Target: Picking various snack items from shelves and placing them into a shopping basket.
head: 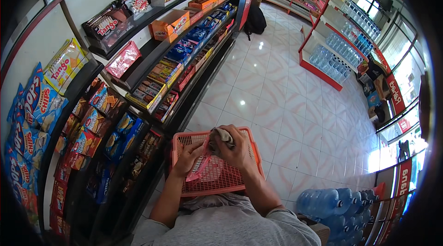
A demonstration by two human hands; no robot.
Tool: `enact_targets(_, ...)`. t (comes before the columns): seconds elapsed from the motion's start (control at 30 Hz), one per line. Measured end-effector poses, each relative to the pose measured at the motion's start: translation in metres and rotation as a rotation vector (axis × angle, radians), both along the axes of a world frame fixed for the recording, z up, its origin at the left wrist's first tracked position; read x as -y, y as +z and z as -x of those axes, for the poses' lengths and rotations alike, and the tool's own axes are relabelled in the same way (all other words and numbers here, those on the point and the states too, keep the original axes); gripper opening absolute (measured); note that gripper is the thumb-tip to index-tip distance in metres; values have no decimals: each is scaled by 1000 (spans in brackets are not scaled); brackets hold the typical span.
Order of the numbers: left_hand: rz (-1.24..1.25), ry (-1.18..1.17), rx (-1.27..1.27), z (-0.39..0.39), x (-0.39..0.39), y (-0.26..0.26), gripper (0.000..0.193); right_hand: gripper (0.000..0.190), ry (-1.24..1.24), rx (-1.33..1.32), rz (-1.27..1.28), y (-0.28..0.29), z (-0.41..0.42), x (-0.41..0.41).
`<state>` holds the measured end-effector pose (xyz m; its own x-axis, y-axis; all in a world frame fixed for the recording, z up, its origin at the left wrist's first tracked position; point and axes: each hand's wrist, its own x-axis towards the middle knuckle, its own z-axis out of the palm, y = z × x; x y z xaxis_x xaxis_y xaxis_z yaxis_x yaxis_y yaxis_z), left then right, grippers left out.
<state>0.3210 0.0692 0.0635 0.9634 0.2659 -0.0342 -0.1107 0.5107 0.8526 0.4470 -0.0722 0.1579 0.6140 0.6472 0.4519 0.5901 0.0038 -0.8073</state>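
Held on edge in my left hand (186,160) is a pink snack packet (196,171) in shiny wrapping. My right hand (239,148) grips a bunched grey-beige cloth (224,136) against the packet's upper end. Both hands are above a salmon-coloured plastic basket (256,152) with latticed sides, close in front of my body. The hands and packet cover part of the basket's inside. A similar pink packet (124,60) lies on the shelf to the left.
Black shelving (129,85) with snack packets runs along my left. Blue water gallons (318,201) are stacked at the lower right. Bottled water stands on a red-and-white rack (320,76) across the tiled floor (273,107). A black backpack (256,20) rests by the shelf end.
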Motion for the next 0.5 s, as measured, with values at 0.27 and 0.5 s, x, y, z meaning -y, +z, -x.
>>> enact_targets(0.27,90,-35,52,6,-4,6,42,25,-131,-18,46,-33,-6,6)
enact_targets(0.5,-26,17,-30,1,-2,-6,40,24,-81,-7,-48,-25,2,0)
